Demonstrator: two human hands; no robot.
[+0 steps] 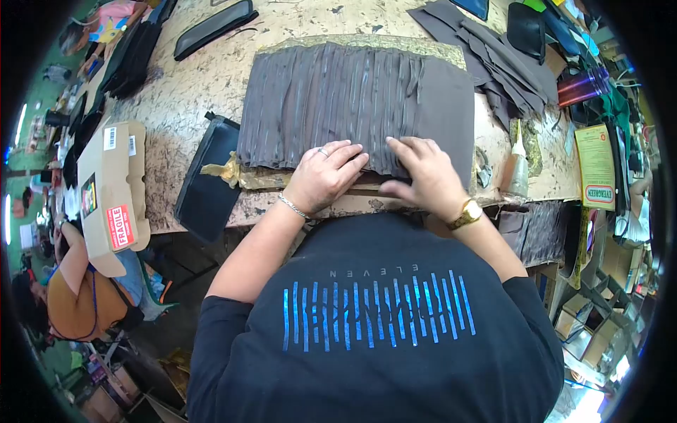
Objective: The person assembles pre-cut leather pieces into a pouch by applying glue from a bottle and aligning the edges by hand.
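Note:
A wide panel of dark grey-brown strips (331, 99), laid side by side with overlapping edges, lies on a gold-patterned sheet (264, 181) on the worktable. My left hand (329, 176), with a ring and a bracelet, rests on the panel's near edge, its fingers stretched and slightly bent; its thumb is hidden. Just to the right, my right hand (429, 176), with a gold watch, touches the same edge with its fingertips. Its thumb is held apart, and the hand is slightly blurred. Between the two hands the strips' near ends show. I see nothing held in either hand.
A black pouch (206, 180) and a cardboard box (113, 190) lie left. A glue bottle (515, 169) stands right, near loose dark pieces (493, 60) and a purple tumbler (583, 86). Another black case (215, 29) lies behind. Another person (88, 299) is at far left.

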